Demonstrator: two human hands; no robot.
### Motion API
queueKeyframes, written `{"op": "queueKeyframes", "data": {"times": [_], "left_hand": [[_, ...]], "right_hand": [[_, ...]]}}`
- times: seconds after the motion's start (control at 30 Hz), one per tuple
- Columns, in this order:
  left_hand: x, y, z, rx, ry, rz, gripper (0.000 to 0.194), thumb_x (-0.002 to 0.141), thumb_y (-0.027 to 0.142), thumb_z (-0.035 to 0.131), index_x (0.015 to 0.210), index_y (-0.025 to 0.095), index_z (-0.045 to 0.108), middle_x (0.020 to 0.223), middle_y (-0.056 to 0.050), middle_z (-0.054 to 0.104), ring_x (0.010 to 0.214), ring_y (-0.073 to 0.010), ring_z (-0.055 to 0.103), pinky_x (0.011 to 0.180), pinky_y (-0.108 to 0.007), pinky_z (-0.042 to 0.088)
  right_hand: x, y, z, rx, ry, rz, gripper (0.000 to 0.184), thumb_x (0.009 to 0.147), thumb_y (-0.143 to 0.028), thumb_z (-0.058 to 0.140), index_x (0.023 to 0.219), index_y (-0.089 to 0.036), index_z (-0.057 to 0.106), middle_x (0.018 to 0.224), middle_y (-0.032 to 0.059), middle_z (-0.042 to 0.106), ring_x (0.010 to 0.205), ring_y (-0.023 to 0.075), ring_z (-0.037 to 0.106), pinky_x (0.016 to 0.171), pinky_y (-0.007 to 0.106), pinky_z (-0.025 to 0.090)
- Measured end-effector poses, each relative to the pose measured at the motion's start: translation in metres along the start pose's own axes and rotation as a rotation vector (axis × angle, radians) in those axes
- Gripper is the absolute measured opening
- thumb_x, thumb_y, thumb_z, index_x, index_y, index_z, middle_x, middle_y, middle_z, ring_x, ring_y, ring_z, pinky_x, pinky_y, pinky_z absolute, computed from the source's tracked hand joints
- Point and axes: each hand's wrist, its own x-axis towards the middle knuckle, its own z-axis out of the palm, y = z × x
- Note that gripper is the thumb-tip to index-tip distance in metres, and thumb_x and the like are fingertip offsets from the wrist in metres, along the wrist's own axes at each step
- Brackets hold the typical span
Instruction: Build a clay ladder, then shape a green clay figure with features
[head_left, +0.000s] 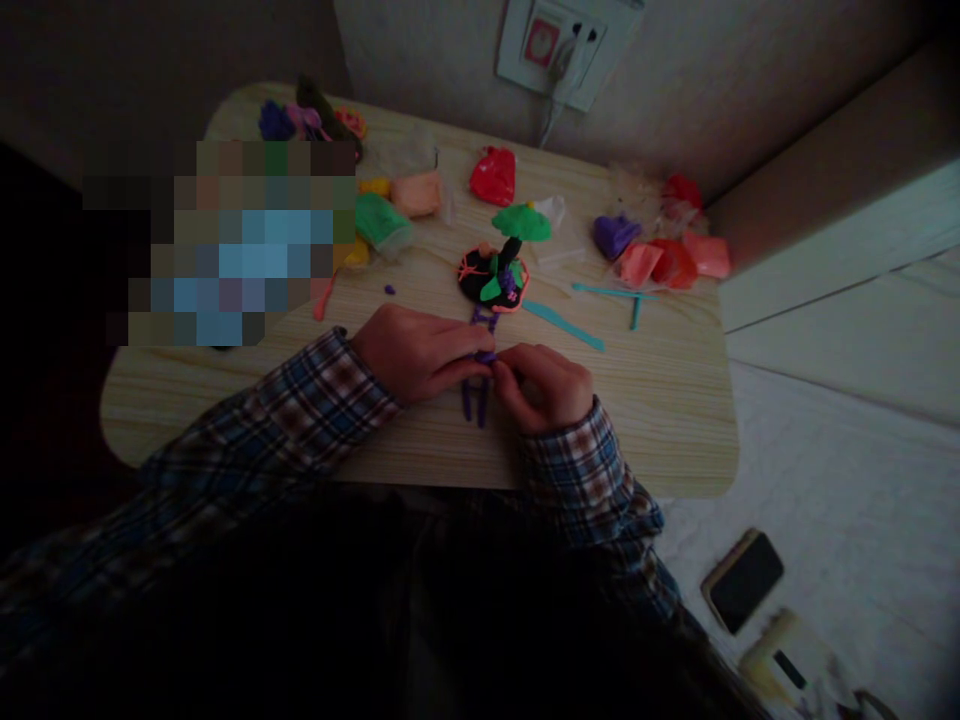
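On tabletop (660,400), purple ladder (484,400), long axis forward

Passage is open over the near-right tabletop (667,410), but the green-topped model (511,252) blocks straight ahead.

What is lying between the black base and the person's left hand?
The head view shows part of a purple ladder-shaped piece between the black base and the left hand.
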Motion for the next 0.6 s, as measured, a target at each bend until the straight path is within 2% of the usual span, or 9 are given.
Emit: {"op": "queueKeyframes", "data": {"times": [0.1,0.33,0.6], "left_hand": [[-0.0002,0.0005,-0.0016,0.018,0.011,-0.003,0.039,0.095,0.04,0.031,0.097,0.018,0.063,0.08,-0.003,0.072,0.065,-0.0144,0.065,0.056,-0.023,0.043],[-0.0013,-0.0017,-0.003,0.011,0.11,-0.055,0.026,0.09,0.035,0.042,0.09,0.018,0.062,0.065,0.002,0.068,0.052,-0.0107,0.058,0.048,-0.02,0.039],[0.0016,-0.0022,-0.0038,-0.018,0.182,-0.003,0.024,0.089,0.035,0.043,0.082,0.02,0.06,0.056,0.002,0.065,0.044,-0.0102,0.052,0.043,-0.023,0.036]], "right_hand": [[0.0,-0.001,-0.0013,0.004,0.021,-0.004,0.024,0.087,-0.019,0.045,0.069,-0.017,0.061,0.059,0.0012,0.061,0.052,0.0104,0.052,0.053,0.024,0.041],[0.0013,-0.0066,-0.0089,0.032,-0.022,0.14,0.023,0.087,-0.018,0.046,0.074,-0.017,0.065,0.062,0.0009,0.065,0.055,0.0108,0.055,0.057,0.025,0.045],[0.0022,-0.0057,-0.0088,0.075,-0.025,0.184,0.022,0.088,-0.019,0.046,0.08,-0.017,0.067,0.064,0.001,0.066,0.055,0.0108,0.056,0.057,0.026,0.046]]}}
